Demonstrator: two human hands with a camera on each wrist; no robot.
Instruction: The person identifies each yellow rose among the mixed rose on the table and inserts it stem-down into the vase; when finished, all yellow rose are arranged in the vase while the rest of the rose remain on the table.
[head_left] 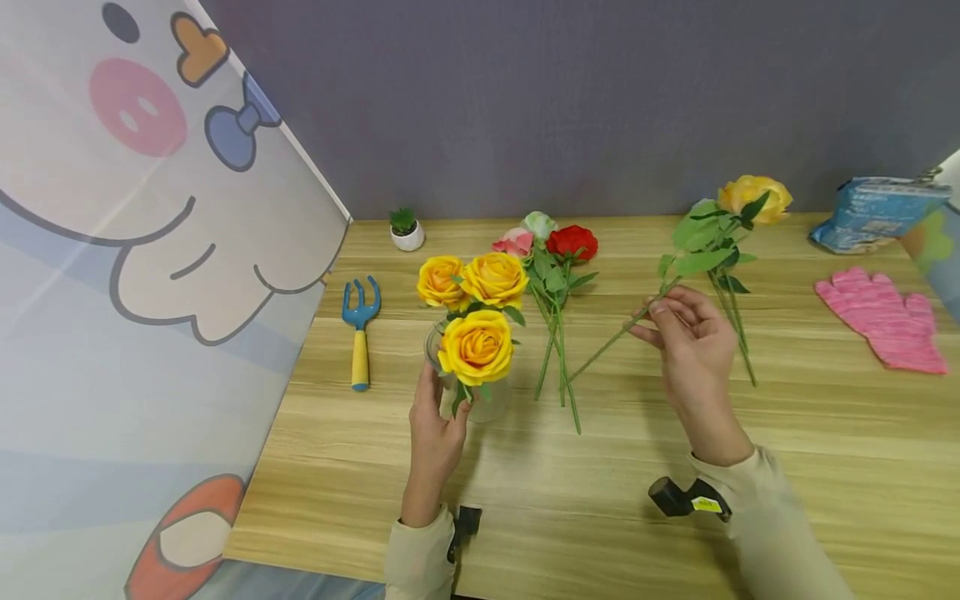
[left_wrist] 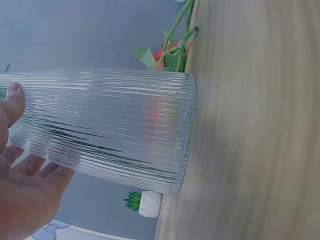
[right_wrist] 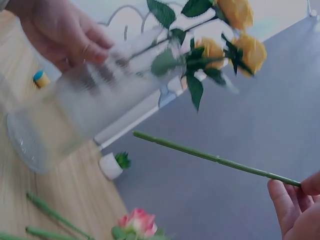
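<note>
My left hand grips a clear ribbed glass vase near its upper part, thumb on one side and fingers on the other. The vase stands upright on the table with three yellow roses in it. To the right, my right hand pinches a flower's green stem between thumb and fingers. Its bare lower end points toward the vase, apart from it. Above the hand the stem runs up through leaves toward a yellow bloom; overlapping leaves partly hide the join.
Pink, pale green and red flowers lie between the hands, stems crossing. More stems lie beside my right hand. A hand fork and potted succulent are left; a pink glove and blue bag are right.
</note>
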